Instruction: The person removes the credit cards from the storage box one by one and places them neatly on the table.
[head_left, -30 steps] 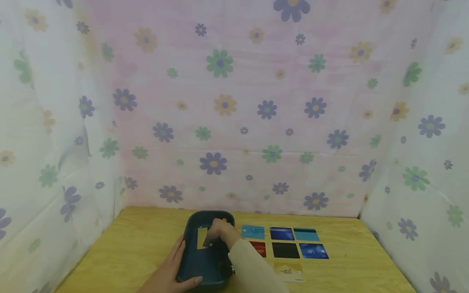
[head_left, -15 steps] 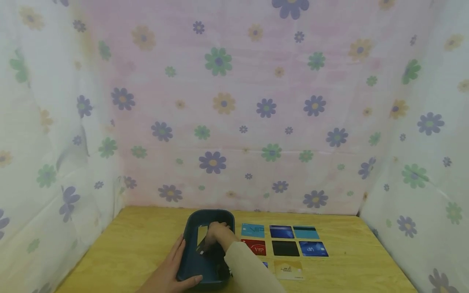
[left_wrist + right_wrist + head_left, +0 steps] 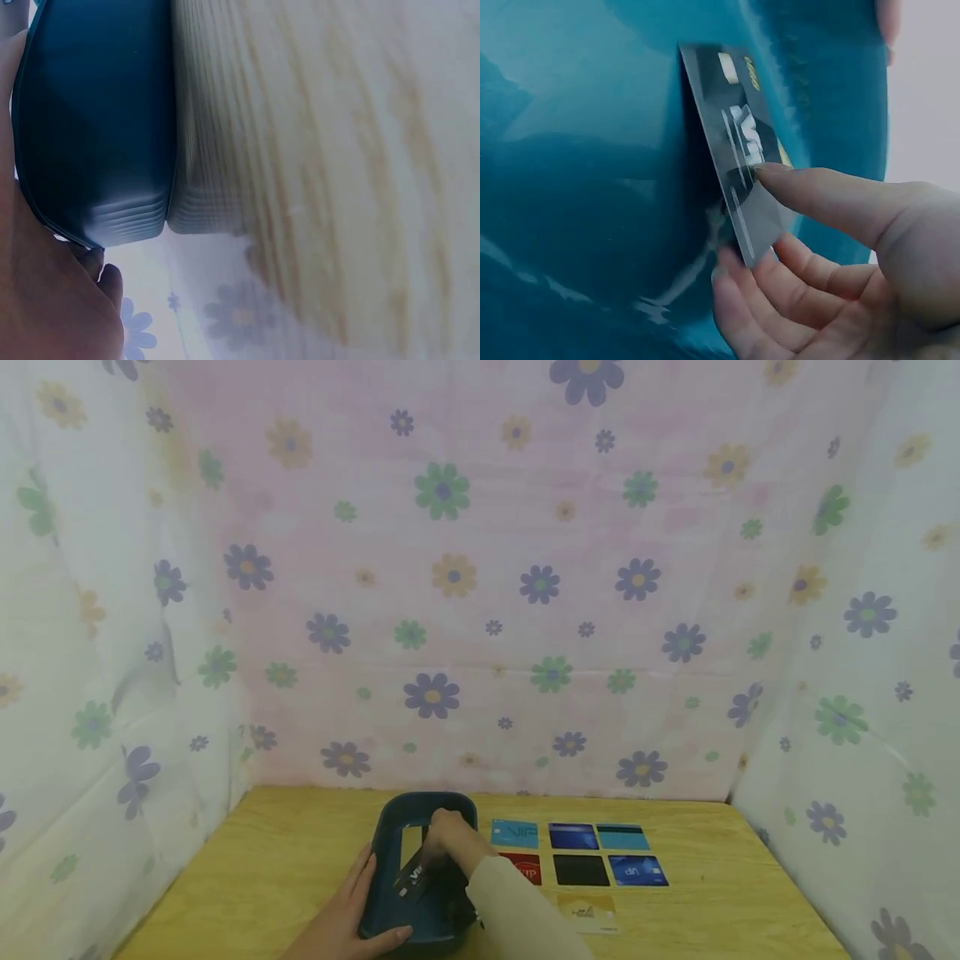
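My right hand (image 3: 452, 839) is inside the dark teal tray (image 3: 381, 902) in the head view. It pinches a black VIP card (image 3: 712, 97), thumb on the printed face and fingers behind; the card is tilted on edge. Beneath it a pale gold card (image 3: 409, 843) lies on the tray floor, partly covered. My left hand (image 3: 343, 910) holds the tray's near left side, thumb over the near rim and fingers along the outer left wall. In the left wrist view only part of that hand shows beside the tray. My right forearm hides the tray's near right side.
Right of the tray, cards lie in rows on the wooden table (image 3: 262, 852): a light blue VIP card (image 3: 515, 833), a red VIP card (image 3: 525, 867), a black card (image 3: 582, 870), a gold card (image 3: 587, 912) and several blue ones. Flowered cloth (image 3: 487, 610) surrounds the table.
The black card, mostly hidden by my right hand before, has swung toward the tray's near left, and its printed face now shows. The left hand keeps its place on the tray.
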A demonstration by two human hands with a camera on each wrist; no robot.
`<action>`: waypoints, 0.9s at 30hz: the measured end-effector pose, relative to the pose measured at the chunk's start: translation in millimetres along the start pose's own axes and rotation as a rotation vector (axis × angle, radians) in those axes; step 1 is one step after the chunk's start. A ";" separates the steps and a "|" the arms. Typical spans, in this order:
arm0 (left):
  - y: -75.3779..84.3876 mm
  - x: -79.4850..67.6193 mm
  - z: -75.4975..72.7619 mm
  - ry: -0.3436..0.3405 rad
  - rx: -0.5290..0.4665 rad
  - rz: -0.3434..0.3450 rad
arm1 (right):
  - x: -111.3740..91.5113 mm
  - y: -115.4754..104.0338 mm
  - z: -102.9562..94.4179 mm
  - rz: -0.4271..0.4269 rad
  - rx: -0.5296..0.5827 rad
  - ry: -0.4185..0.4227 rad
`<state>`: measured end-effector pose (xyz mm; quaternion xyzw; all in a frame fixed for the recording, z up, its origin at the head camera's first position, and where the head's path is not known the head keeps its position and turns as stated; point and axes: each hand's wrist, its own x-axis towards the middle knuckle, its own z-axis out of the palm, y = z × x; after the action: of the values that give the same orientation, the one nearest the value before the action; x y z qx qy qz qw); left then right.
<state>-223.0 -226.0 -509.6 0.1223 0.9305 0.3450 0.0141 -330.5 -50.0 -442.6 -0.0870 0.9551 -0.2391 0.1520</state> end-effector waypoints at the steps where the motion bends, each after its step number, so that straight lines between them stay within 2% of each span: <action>1: -0.5 0.1 0.3 0.000 0.000 -0.005 | -1.0 0.4 -0.9 -0.005 0.033 -0.002; 5: -0.9 0.8 -0.2 -0.007 -0.005 -0.013 | -5.6 1.0 -6.2 -0.044 0.120 -0.016; 10: 0.7 0.3 -3.2 -0.020 -0.023 -0.030 | -14.1 4.7 -10.3 -0.180 0.119 -0.060; 15: 0.2 -0.6 -1.5 -0.012 -0.028 -0.023 | -28.8 13.8 -7.1 -0.282 0.195 -0.098; 22: -0.9 -0.6 2.0 0.001 -0.044 -0.048 | -48.0 23.8 1.1 -0.312 0.370 -0.181; 27: 0.2 -1.8 1.4 0.004 -0.067 -0.040 | -57.1 29.6 5.9 -0.340 0.433 -0.188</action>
<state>-221.0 -225.4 -510.7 0.1025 0.9207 0.3759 0.0231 -277.7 -13.1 -447.7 -0.2331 0.8352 -0.4503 0.2127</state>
